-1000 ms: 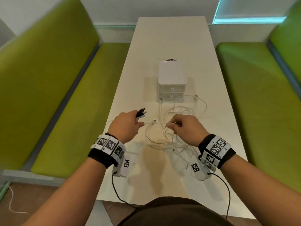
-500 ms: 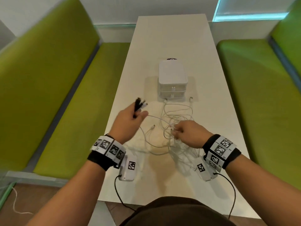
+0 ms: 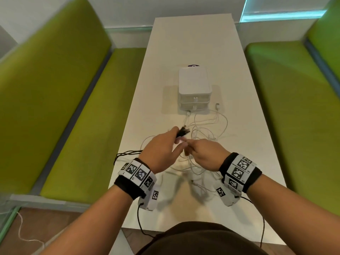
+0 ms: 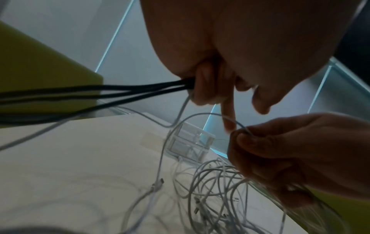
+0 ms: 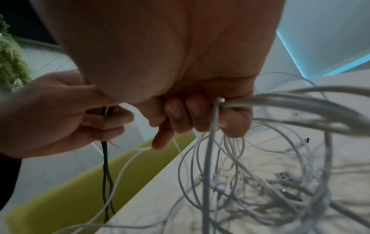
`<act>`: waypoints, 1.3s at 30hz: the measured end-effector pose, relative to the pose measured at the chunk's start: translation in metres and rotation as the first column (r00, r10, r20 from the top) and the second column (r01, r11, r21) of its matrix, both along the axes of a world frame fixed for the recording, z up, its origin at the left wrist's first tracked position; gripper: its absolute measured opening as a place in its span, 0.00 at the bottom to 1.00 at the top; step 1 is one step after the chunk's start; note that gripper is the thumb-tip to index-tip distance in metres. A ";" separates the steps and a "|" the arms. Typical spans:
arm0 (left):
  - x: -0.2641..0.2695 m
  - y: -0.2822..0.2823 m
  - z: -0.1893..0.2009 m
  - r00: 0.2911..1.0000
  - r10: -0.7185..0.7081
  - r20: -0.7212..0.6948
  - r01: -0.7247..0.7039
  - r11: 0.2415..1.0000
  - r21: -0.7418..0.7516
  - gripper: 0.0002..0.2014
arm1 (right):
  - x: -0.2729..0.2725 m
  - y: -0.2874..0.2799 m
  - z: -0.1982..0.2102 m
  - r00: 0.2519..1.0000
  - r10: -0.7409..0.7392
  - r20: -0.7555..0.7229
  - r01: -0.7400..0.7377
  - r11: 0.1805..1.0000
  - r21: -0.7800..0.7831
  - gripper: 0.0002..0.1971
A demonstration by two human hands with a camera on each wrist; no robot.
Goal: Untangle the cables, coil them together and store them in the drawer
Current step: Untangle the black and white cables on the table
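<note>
The left hand [image 3: 161, 150] grips the black cables [image 4: 96, 91] aside while the right hand [image 3: 206, 155] clutches tangled white cables [image 5: 280, 110], probably to separate them.

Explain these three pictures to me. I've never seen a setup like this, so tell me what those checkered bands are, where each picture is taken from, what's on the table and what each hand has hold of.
No machine here: a person works with bare hands. The checkered wristbands carry small cameras. The wide picture comes from a camera on the person's head, looking down. The two close, darker pictures come from those wrist cameras, looking along each hand.

On the white table, between green benches, stands a small white drawer box, its drawers closed. In front of it lies a tangle of white cables.

The left hand grips a bunch of black cables, whose plugs stick out past the fingers, and a white cable also runs into that grip. The right hand holds several loops of the white cables and pinches one thin strand between fingertips. The hands are close together above the table.
</note>
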State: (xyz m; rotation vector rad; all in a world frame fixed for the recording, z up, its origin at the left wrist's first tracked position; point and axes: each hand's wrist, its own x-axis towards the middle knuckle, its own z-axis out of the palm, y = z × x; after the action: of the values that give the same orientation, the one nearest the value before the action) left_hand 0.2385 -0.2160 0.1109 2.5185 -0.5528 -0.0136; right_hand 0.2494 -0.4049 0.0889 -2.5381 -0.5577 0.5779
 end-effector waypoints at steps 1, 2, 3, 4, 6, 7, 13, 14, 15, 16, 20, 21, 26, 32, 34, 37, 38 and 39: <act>0.002 -0.001 0.000 0.999 0.003 -0.033 -0.002 1.000 0.031 0.10 | 0.001 0.001 0.000 1.000 -0.024 -0.006 0.025 0.998 0.050 0.12; 0.005 0.001 -0.001 0.997 0.020 -0.076 -0.018 1.000 0.025 0.10 | 0.002 -0.001 0.002 0.998 -0.059 -0.001 0.058 0.993 0.102 0.13; 0.007 0.005 -0.001 0.991 0.048 -0.125 -0.050 0.999 -0.013 0.12 | 0.004 -0.004 0.003 0.995 -0.095 0.014 0.092 0.985 0.145 0.14; 0.009 0.011 0.001 0.985 0.068 -0.161 -0.082 0.993 -0.079 0.13 | 0.005 -0.009 0.004 0.992 -0.127 0.026 0.120 0.977 0.178 0.15; 0.013 0.026 0.005 0.972 0.106 -0.209 -0.149 0.968 -0.203 0.07 | 0.006 -0.019 0.006 0.989 -0.151 0.000 0.147 0.964 0.223 0.13; 0.014 0.032 0.010 0.968 0.111 -0.224 -0.166 0.955 -0.244 0.08 | 0.006 -0.022 0.007 0.989 -0.144 -0.027 0.147 0.960 0.237 0.12; 0.017 0.034 0.016 0.935 0.168 -0.313 -0.279 0.894 -0.351 0.18 | 0.015 -0.006 0.009 0.995 -0.103 0.000 0.101 0.981 0.165 0.07; 0.015 0.032 0.018 0.933 0.142 -0.331 -0.260 0.902 -0.346 0.15 | 0.017 -0.007 0.011 0.990 -0.141 -0.005 0.139 0.971 0.197 0.07; 0.012 0.030 0.018 0.936 0.114 -0.334 -0.223 0.925 -0.309 0.11 | 0.017 -0.010 0.011 0.985 -0.170 -0.010 0.168 0.959 0.226 0.08; 0.010 0.029 0.018 0.938 0.100 -0.332 -0.192 0.947 -0.258 0.10 | 0.017 -0.013 0.010 0.985 -0.173 -0.017 0.172 0.956 0.238 0.11; 0.007 0.033 0.024 0.932 0.061 -0.357 -0.206 0.900 -0.383 0.19 | 0.015 -0.018 -0.002 0.995 -0.062 -0.084 0.077 0.981 0.178 0.15; 0.009 0.038 0.026 0.922 0.060 -0.381 -0.248 0.849 -0.467 0.19 | 0.014 -0.020 -0.005 0.994 -0.086 -0.068 0.096 0.982 0.165 0.12; 0.013 0.056 0.035 0.954 0.143 -0.265 -0.213 0.942 -0.258 0.15 | 0.010 -0.027 0.004 0.951 -0.283 -0.122 0.308 0.878 0.365 0.06; 0.018 0.113 0.022 0.920 0.336 -0.201 -0.265 0.913 0.311 0.25 | 0.012 -0.044 -0.001 0.957 -0.282 -0.065 0.289 0.935 0.206 0.06; 0.021 0.149 0.024 0.880 0.433 -0.195 -0.332 0.854 0.400 0.30 | 0.009 -0.045 -0.002 0.979 -0.204 -0.011 0.204 0.975 0.082 0.01; 0.031 0.198 0.032 0.814 0.571 -0.105 -0.435 0.720 0.540 0.24 | -0.001 -0.037 -0.008 0.996 0.018 0.092 -0.005 0.990 -0.142 0.11; 0.034 0.209 0.034 0.804 0.592 -0.063 -0.453 0.677 0.580 0.20 | -0.005 -0.033 -0.011 0.987 0.103 0.127 -0.071 0.970 -0.232 0.14; 0.036 0.214 0.036 0.798 0.602 -0.037 -0.461 0.648 0.606 0.17 | -0.008 -0.028 -0.015 0.972 0.176 0.156 -0.121 0.944 -0.307 0.15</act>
State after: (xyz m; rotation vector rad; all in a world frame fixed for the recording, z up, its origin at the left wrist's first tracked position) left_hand 0.2744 -0.0017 0.1467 3.1094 0.3962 -0.2977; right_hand 0.2418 -0.4330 0.0742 -2.8705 -0.7864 0.5186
